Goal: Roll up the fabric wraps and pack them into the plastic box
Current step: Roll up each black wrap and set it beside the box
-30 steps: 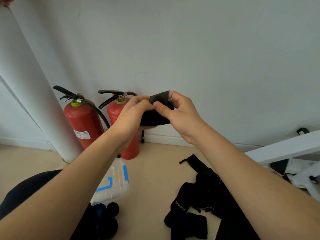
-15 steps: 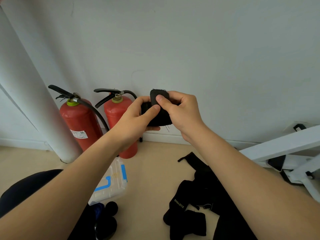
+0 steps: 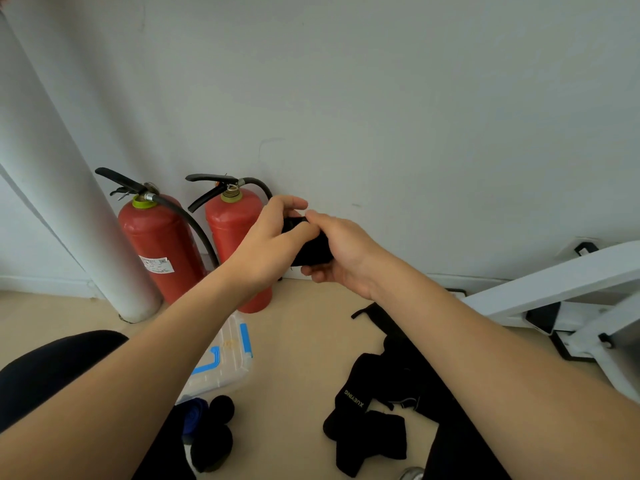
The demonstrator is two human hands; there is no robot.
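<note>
Both hands hold one rolled black fabric wrap (image 3: 310,249) in the air in front of the wall. My left hand (image 3: 268,244) grips its left side, thumb across the roll. My right hand (image 3: 341,252) curls round its right side, fingers underneath. Most of the roll is hidden by the hands. On the floor at the lower right lies a pile of loose black wraps (image 3: 377,410), one printed XUEYING. The clear plastic box (image 3: 225,362) with blue latches stands under my left forearm. Rolled wraps, a blue one (image 3: 194,415) and black ones (image 3: 214,438), lie in front of it.
Two red fire extinguishers (image 3: 157,237) (image 3: 230,223) stand against the wall behind my left hand. A thick white pipe (image 3: 62,188) rises at the left. A white metal frame (image 3: 561,282) crosses the right side. My dark-clad knee (image 3: 45,368) shows at lower left.
The loose end of the wrap has been wound down onto the roll. Both hands have closed tighter round it and dropped slightly, with the right hand turned over it.
</note>
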